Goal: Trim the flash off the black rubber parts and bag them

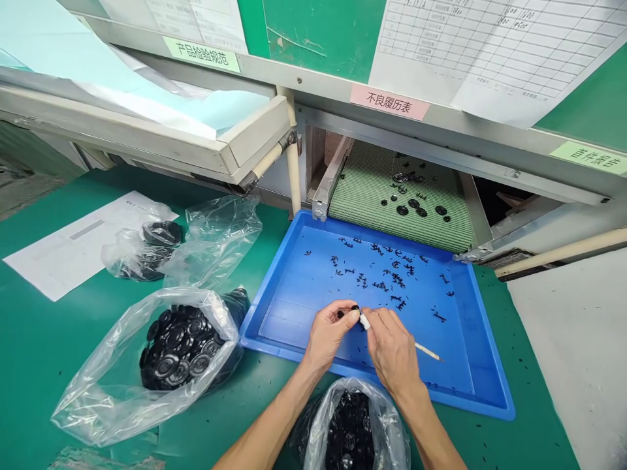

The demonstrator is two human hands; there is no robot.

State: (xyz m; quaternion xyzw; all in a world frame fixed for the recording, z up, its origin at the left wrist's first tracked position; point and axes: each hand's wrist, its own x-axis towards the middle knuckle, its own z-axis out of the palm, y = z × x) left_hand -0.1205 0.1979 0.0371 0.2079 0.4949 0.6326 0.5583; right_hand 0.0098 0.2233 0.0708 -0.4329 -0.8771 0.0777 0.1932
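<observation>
Over the front of a blue tray (464, 388), my left hand (327, 333) pinches a small black plastic part (355, 307) between thumb and fingertips. My right hand (392, 346) is closed around a slim pale stick-like tool (429, 352). The tool's white end meets the black part, while its thin tip sticks out behind the hand. Small black branched scraps (396, 279) lie scattered in the tray. Below my hands, an open clear bag (392, 434) holds many black parts. To the left, a larger open clear bag (112, 398) contains black round discs (176, 346).
A green conveyor belt (367, 215) carrying black discs and scraps ends above the tray's far edge. Smaller plastic bags (147, 251) and a white paper sheet (63, 254) lie at left. A slanted shelf (235, 156) overhangs the green table (29, 339).
</observation>
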